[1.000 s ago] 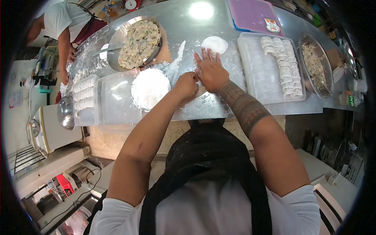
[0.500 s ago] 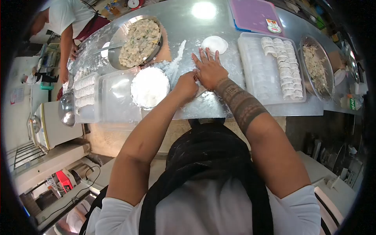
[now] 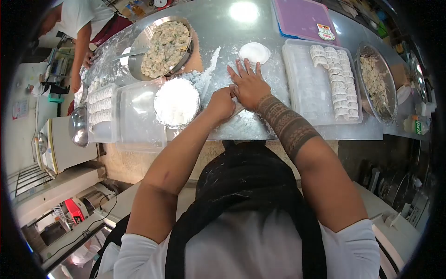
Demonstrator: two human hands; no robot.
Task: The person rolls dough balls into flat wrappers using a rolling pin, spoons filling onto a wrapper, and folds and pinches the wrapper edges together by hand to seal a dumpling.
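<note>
On the floured metal table [image 3: 223,28], my left hand [image 3: 221,103] is closed in a pinch; whatever it grips is too small and hidden to name. My right hand [image 3: 251,88] lies beside it, fingers spread, its palm over a rolling pin [image 3: 238,109] that shows only in part between my hands. Just beyond my right fingertips is a stack of round white wrappers [image 3: 254,53]. A bowl of white flour [image 3: 177,102] stands left of my left hand. Farther back on the left, a metal pan [image 3: 134,65] holds chopped filling [image 3: 166,49] and a spatula.
Right of my hands is a plastic tray [image 3: 302,111] with rows of dumplings [image 3: 341,83], then a metal bowl of filling [image 3: 375,86]. A purple lid [image 3: 302,18] lies behind. At left are another dumpling tray [image 3: 139,116] and a co-worker's arm [image 3: 81,56].
My right hand has shifted slightly, its fingers more spread than at first. My left hand stays about where it was. The co-worker at the left has moved a little.
</note>
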